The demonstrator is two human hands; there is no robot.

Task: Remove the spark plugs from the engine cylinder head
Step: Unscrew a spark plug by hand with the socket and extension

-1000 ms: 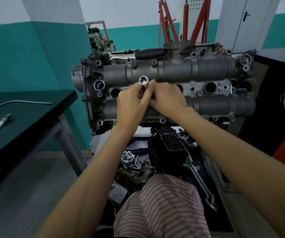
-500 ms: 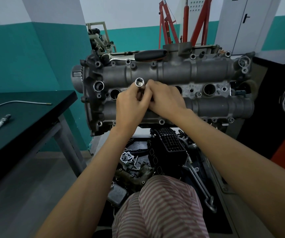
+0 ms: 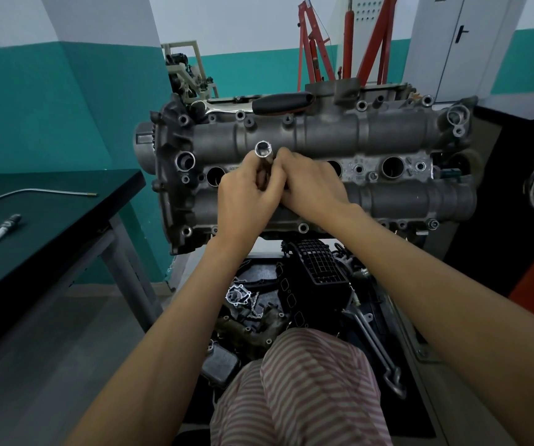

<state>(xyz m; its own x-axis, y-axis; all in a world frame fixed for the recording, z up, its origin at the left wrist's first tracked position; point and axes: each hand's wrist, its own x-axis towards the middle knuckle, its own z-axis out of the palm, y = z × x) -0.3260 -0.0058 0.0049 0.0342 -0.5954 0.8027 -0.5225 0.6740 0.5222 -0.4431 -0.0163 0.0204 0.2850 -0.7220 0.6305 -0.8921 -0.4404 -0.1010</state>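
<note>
The grey engine cylinder head (image 3: 323, 136) stands on its side in front of me, with a row of round plug wells across its middle. My left hand (image 3: 246, 194) and my right hand (image 3: 310, 185) meet over the second well from the left. Both curl round a shiny tubular spark plug socket (image 3: 263, 149) whose open end points up at me. The lower part of the socket and the well under it are hidden by my fingers. One removed spark plug (image 3: 4, 228) lies on the dark table (image 3: 49, 220) at my left.
A ratchet with a black handle (image 3: 278, 103) lies on top of the head. A thin bent metal tube (image 3: 33, 193) rests on the table. Loose engine parts (image 3: 259, 304) fill the floor below the head. A red engine hoist (image 3: 346, 40) stands behind.
The socket and both hands have shifted slightly left and down over the same well. The grip of both hands stays the same.
</note>
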